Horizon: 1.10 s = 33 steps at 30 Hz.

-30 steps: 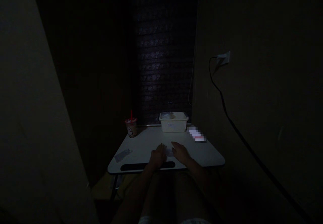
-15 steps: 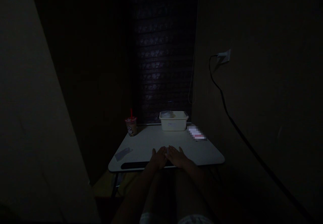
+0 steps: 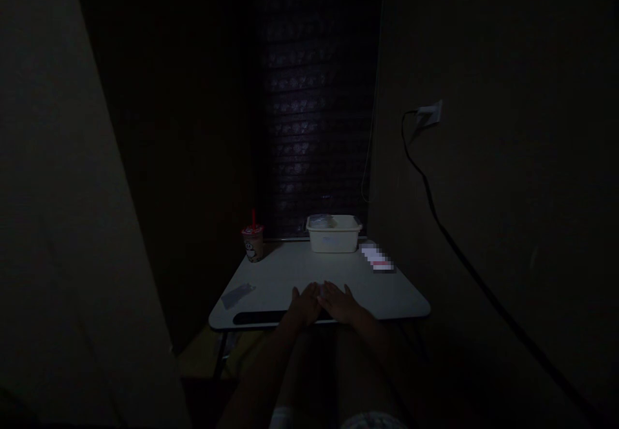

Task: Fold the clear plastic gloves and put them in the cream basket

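Observation:
My left hand [image 3: 305, 304] and my right hand [image 3: 340, 302] lie flat, palms down, near the front edge of a white folding table [image 3: 290, 274]. Their fingertips nearly meet, and neither hand visibly holds anything. What lies under the palms is hidden. Farther back stands a white plastic tub [image 3: 333, 239] with a clear bag [image 3: 320, 222] in it. To its left is a plastic cup with a red straw [image 3: 253, 245]. A pixelated flat object [image 3: 378, 259] lies at the right, and a grey flat packet [image 3: 236, 296] at the left.
A black strip [image 3: 258, 318] runs along the table's front edge. Walls close in on both sides, with a dark patterned blind [image 3: 314, 106] behind the table. A black cable [image 3: 428, 177] hangs from a wall socket [image 3: 428, 114] on the right.
My hands have flattened and come closer together. A small pale item between them a second ago no longer shows. The objects on the table have not moved.

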Tool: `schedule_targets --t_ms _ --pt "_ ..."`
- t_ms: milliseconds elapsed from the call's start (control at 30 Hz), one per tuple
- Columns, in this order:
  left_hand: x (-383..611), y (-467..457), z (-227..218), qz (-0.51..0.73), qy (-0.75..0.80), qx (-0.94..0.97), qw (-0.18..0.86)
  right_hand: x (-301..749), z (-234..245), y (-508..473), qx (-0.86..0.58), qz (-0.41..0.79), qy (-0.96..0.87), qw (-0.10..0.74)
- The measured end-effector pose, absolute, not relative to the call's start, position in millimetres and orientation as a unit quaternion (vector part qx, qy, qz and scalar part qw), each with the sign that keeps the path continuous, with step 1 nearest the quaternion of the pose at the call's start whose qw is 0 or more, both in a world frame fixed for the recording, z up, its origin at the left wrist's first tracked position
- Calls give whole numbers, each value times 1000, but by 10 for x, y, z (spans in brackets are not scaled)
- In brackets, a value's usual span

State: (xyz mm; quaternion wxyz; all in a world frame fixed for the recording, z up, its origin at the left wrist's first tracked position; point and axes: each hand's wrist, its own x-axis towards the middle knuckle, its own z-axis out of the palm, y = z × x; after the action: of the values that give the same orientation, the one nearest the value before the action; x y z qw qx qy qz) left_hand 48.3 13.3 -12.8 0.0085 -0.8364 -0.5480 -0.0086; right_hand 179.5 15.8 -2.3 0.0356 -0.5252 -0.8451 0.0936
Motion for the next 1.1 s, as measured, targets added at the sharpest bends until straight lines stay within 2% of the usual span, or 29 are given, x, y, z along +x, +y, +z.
schedule_targets --t_ms 1100 --pt "499 111 -145 -28 -560 -828 25 1797 -49 97 -535 62 -838 88"
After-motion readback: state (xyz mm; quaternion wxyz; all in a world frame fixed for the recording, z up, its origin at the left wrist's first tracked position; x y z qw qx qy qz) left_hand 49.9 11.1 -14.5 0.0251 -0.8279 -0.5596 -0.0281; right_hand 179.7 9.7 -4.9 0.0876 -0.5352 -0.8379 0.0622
